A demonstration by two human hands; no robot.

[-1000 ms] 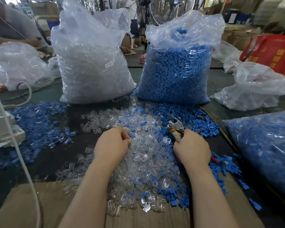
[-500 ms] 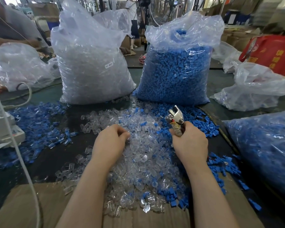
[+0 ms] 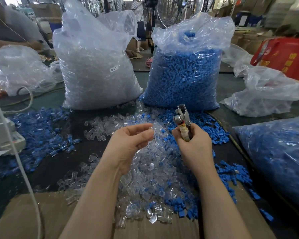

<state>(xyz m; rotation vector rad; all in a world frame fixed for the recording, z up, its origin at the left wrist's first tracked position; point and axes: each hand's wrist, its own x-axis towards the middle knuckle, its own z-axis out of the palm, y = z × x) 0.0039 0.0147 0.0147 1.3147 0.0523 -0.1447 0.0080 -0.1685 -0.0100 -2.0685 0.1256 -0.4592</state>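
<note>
At nine o'clock a white cable [image 3: 24,169] runs down the dark worktop [image 3: 59,168], past a scatter of loose blue pieces [image 3: 41,128]. Toward eleven o'clock stands a bag of clear pieces [image 3: 97,69]. The left hand [image 3: 128,145] is raised over the clear pile [image 3: 150,176] at the centre. Its fingers [image 3: 136,126] are curled, with thumb and fingertips almost closed, pinching a small clear piece [image 3: 153,130] at its three o'clock side. Near it but not touching, the right hand [image 3: 194,149] wraps tightly round the handles of a metal cutter [image 3: 182,118]. The cutter's head stands up toward twelve o'clock, jaws close together. At one o'clock behind it sits a bag of blue pieces [image 3: 185,80]. A second blue-filled bag [image 3: 274,156] lies at three to four o'clock.
</note>
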